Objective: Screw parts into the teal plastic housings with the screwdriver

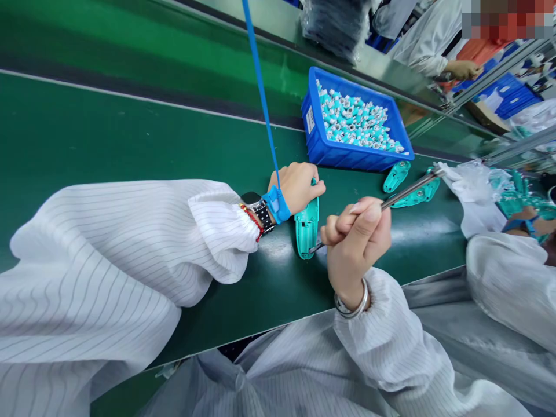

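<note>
Nearest me, my right hand (356,243) was clenched around one metal tool (408,191), whose tip met the near end of a teal housing (307,229) lying on the green counter (108,133). Just beyond, my left hand (297,185), wearing one blue wrist strap (277,204), gripped the housing's far end with its fingers curled over it. To the right lay two more teal housings (396,175), side by side, near a co-worker's sleeve (512,278). Farthest stood one blue bin (347,155) full of small teal-and-white parts (356,121), too many for me to count.
</note>
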A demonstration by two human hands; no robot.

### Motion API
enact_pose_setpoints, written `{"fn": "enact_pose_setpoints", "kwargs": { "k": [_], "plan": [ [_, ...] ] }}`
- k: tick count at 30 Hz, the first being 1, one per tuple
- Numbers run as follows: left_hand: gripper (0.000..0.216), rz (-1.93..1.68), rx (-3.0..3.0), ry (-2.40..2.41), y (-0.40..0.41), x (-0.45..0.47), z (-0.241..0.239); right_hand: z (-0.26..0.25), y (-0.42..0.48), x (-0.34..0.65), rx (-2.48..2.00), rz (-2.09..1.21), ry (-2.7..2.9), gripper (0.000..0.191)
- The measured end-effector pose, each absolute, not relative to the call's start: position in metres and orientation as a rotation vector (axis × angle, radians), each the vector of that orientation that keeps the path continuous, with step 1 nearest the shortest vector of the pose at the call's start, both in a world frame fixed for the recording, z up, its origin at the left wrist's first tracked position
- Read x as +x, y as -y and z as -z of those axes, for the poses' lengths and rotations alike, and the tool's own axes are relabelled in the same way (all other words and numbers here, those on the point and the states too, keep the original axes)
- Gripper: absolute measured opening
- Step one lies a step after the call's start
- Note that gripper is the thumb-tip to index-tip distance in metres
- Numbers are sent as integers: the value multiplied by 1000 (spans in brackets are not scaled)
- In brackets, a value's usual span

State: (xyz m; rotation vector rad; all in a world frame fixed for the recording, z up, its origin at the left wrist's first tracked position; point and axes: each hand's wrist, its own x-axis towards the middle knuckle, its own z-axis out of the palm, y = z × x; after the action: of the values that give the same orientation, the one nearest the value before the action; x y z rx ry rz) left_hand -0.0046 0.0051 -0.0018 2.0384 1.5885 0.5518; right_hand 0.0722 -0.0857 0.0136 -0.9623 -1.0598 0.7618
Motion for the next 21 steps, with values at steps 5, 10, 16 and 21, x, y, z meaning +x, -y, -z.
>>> {"fn": "enact_pose_setpoints", "kwargs": {
  "k": [5,10,16,21],
  "plan": [
    [41,-565,2038,-1483,-7,-11,4,-9,85,80,-894,-922,1069,22],
    [35,-601,1986,-1170,-27,-33,7,-28,29,133,-1087,-505,1265,15],
    [42,-487,1526,-928,-40,-58,3,-49,-87,184,-1725,-111,1873,7],
    [38,-752,1031,-845,-35,-55,0,-30,-130,175,-1913,-220,1923,23]
  ]
}}
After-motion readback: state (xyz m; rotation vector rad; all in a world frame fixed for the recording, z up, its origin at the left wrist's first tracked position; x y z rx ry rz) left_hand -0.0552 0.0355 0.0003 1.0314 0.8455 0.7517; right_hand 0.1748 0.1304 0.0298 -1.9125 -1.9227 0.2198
